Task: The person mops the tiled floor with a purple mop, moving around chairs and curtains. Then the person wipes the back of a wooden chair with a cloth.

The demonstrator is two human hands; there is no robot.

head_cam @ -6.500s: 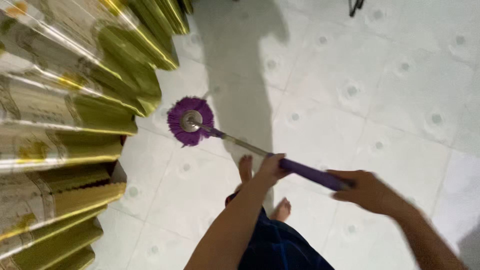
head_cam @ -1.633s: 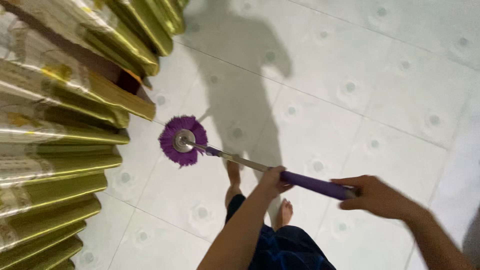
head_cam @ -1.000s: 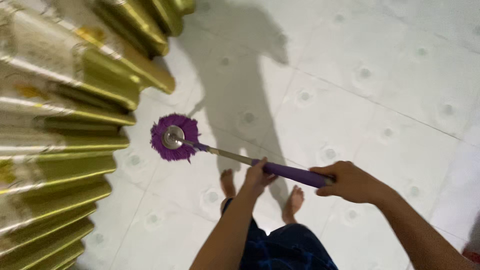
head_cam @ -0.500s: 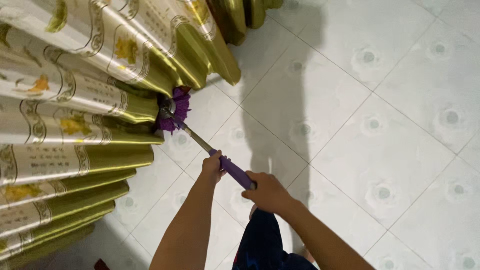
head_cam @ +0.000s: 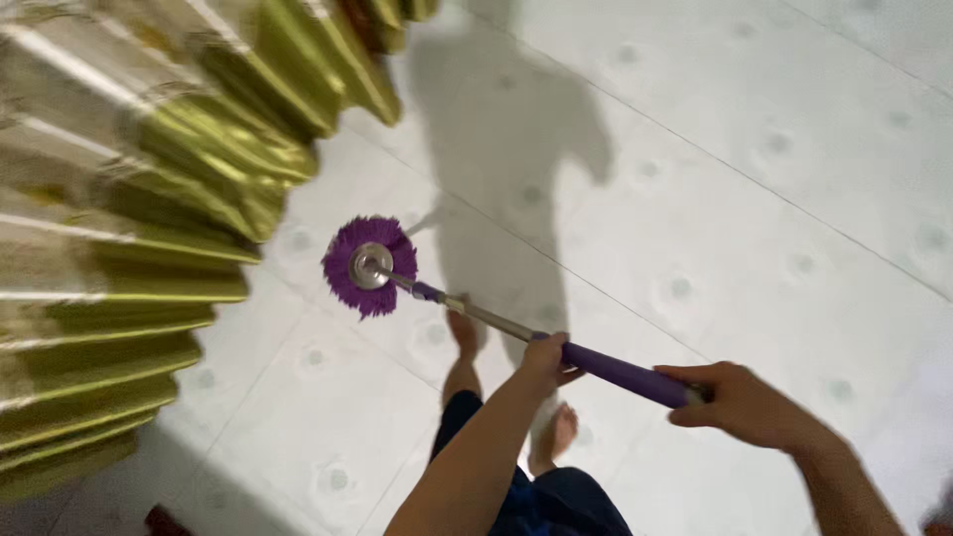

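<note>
Two closed grips on mop handle [head_cam: 620,372]

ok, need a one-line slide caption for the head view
Both hands, left hand and right hand, grip a purple-handled mop, its round head on the white tiled floor beside gold pleated curtains.

The curtain [head_cam: 149,199] hangs in deep folds along the left and blocks that side; the mop head [head_cam: 369,265] lies just beside its hem. To the right and ahead the tiled floor [head_cam: 754,199] is open. Two bare feet [head_cam: 465,333] stand under the mop handle [head_cam: 556,347].
</note>
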